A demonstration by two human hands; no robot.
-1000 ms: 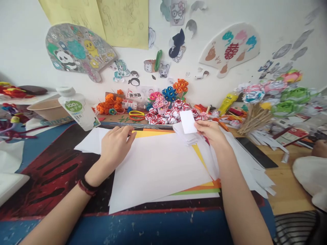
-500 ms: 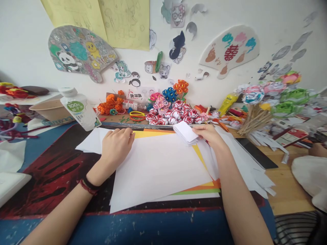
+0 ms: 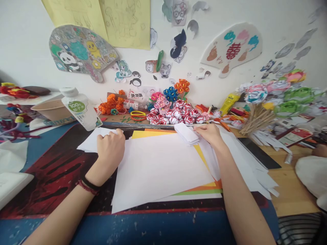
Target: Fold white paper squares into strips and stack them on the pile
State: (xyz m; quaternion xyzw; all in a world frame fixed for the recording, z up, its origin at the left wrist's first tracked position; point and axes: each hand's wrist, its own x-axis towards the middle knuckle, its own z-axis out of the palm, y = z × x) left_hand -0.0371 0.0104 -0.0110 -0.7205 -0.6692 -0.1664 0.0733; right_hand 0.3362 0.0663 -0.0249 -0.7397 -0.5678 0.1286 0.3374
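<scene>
My left hand (image 3: 111, 146) is closed with its fingers curled, over the right edge of a few small white paper sheets (image 3: 89, 141). Whatever its fingertips may hold is hidden. To the right, my right hand (image 3: 211, 134) pinches the right edge of a small stack of folded white paper (image 3: 186, 133). That stack sits at the far right corner of a large white sheet (image 3: 160, 166), which spreads between my forearms. Yellow paper (image 3: 148, 133), orange and green sheets peek out from beneath it.
A white bottle (image 3: 80, 109) stands behind my left hand. Red-and-white paper flowers (image 3: 178, 114) line the back, beside yellow-handled scissors (image 3: 138, 113). Loose white sheets (image 3: 240, 163) and a black flat object (image 3: 259, 153) lie at right. Another person's pale sleeve (image 3: 311, 175) shows at the right edge.
My left hand has drawn slightly left, off the large sheet's far left corner, and its fingers have curled in more. My right hand stays at the folded stack. The view has shifted slightly.
</scene>
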